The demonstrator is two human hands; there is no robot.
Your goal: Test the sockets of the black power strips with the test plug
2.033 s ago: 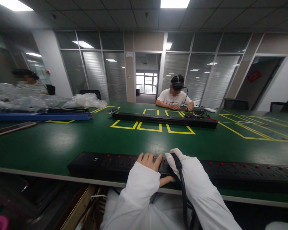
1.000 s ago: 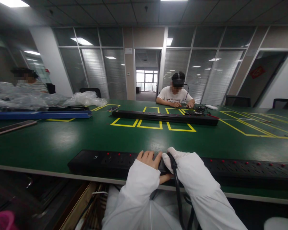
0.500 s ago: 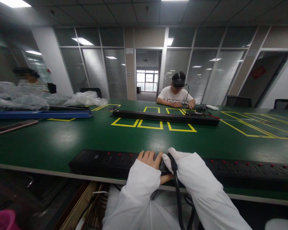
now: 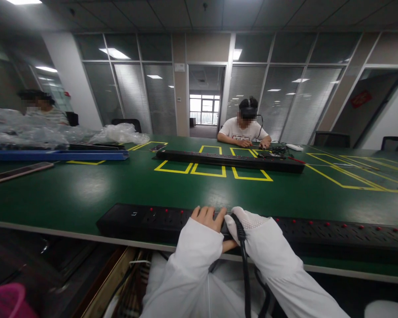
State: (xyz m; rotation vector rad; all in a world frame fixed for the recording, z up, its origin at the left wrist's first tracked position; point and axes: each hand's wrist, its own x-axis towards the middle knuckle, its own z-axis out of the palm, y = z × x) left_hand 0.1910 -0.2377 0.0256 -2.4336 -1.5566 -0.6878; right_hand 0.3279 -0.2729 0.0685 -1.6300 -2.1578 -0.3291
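A long black power strip [image 4: 135, 221] with a row of red buttons lies along the near edge of the green table. My left hand [image 4: 209, 218], bare, grips it near the middle, fingers over the top and thumb low on the front side. Right beside it, my right hand [image 4: 243, 221] wears a white dotted glove and is closed round the end of a thick black cable [image 4: 244, 269], pressed against the strip. The cable hangs down over the table edge towards my lap. Whatever plug is at its end is hidden by the glove.
Farther back lies another black power strip [image 4: 228, 160] across yellow tape outlines. At left are a phone [image 4: 20, 172], a blue rail [image 4: 56, 155] and clear plastic bags [image 4: 119, 134]. A person [image 4: 243, 128] sits opposite, hands on the table. A pink basket [image 4: 6, 300] stands below, left.
Both hands keep their hold at the same spot on the strip. The view has shifted slightly, and the lower cable loop hangs a little differently.
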